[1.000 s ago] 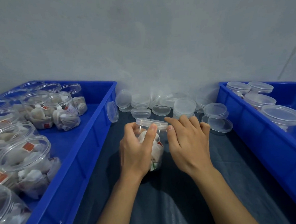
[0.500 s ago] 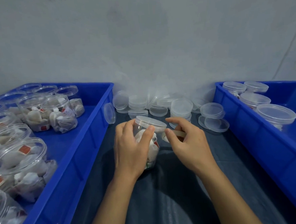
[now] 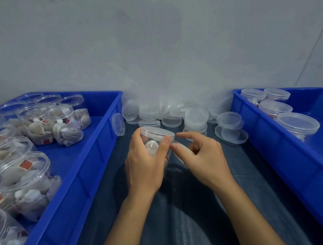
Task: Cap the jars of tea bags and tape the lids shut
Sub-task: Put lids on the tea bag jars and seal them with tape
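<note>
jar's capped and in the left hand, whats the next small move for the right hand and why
Probably press the tape strip onto the seam under the lid. The left hand grips the jar, its thumb by the lid's rim, and the right hand pinches what looks like a blurred strip running from there, not yet laid down.

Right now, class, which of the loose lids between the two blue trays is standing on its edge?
The single lid leaning against the left blue tray's wall, left of the pile; the other lids lie flat or stacked.
</note>
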